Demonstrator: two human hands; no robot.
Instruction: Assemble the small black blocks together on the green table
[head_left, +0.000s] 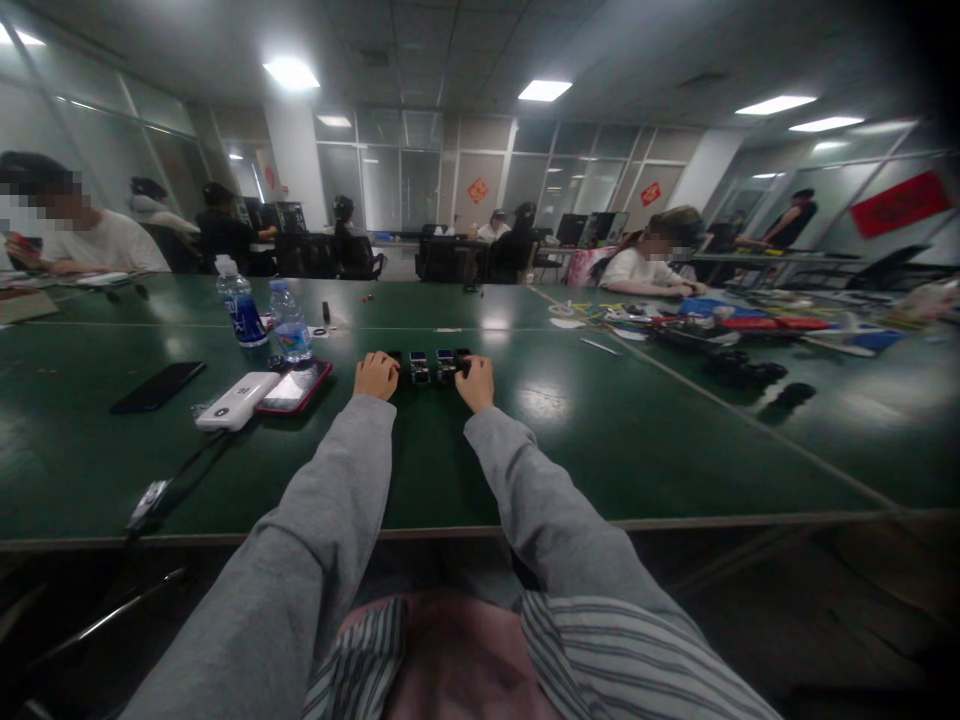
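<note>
A short row of small dark blocks sits on the green table in front of me. The two middle ones, a left block [418, 367] and a right block [445, 366], have bluish tops and silvery fronts; their exact kind is too small to make out. At the row's left end, the fingers of my left hand [376, 375] curl onto a dark piece [395, 357]. My right hand [476, 383] pinches the dark piece at the right end, its thumb toward the row. My fingers partly hide both end pieces. The hands are apart, with the middle blocks between them.
Left of my hands lie a black phone [159, 387], a white power bank [238, 402] with a cable, and a red-edged phone [296, 387]. Two water bottles, one blue-labelled [241, 308], stand behind. Tools and cables clutter the right, near a seated person [646, 265].
</note>
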